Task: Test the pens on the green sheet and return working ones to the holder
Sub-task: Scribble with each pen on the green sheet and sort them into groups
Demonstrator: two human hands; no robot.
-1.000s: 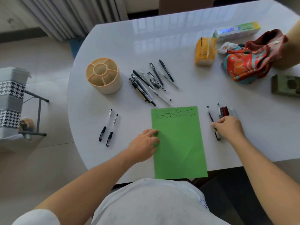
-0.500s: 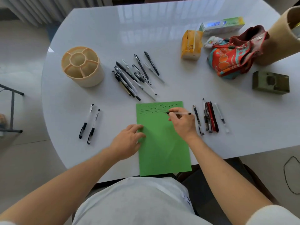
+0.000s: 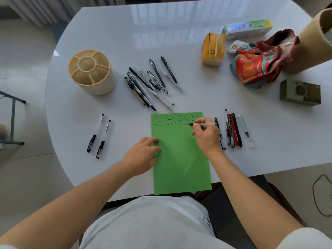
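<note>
A green sheet [image 3: 181, 159] lies flat on the white table [image 3: 197, 97] in portrait position, its near edge overhanging the table edge, with short dark test strokes across its top band. One clear-barrelled pen [image 3: 203, 124] with a dark grip lies nearly horizontal above those strokes, tip pointing left onto the sheet. The beige round pen holder [image 3: 92, 72] with divided compartments stands upright at far left with no pens visible in it; a heap of pens [image 3: 150, 83] lies beyond the sheet, two pens [image 3: 99, 135] lie left of it, and a row of pens [image 3: 232, 130] lies right of it.
</note>
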